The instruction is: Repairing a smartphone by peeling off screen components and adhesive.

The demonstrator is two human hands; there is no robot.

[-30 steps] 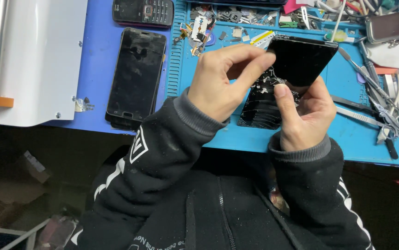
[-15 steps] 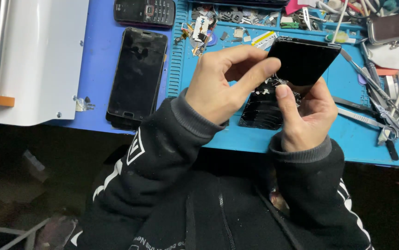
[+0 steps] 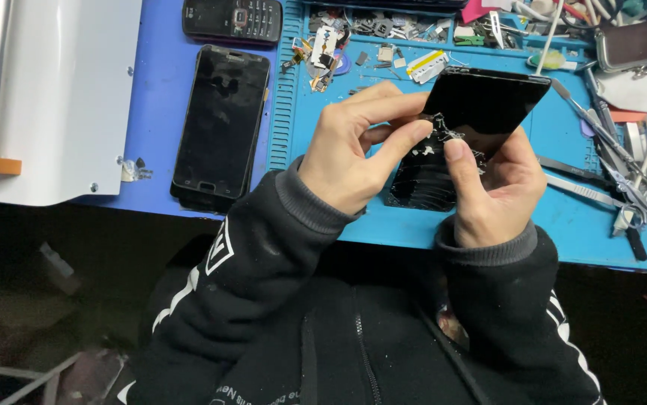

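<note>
On the blue mat (image 3: pixel 564 225) the cracked phone screen (image 3: pixel 481 112) is held tilted above the middle, its near end shattered but most glass seemingly left to peel. The right hand (image 3: pixel 492 191) cradles it, thumb pressed on the cracks; the left hand (image 3: pixel 353 154) pinches a splintered edge.

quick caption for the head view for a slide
Both hands, left hand and right hand, hold a cracked black phone screen above a blue work mat beside a dark smartphone.
</note>
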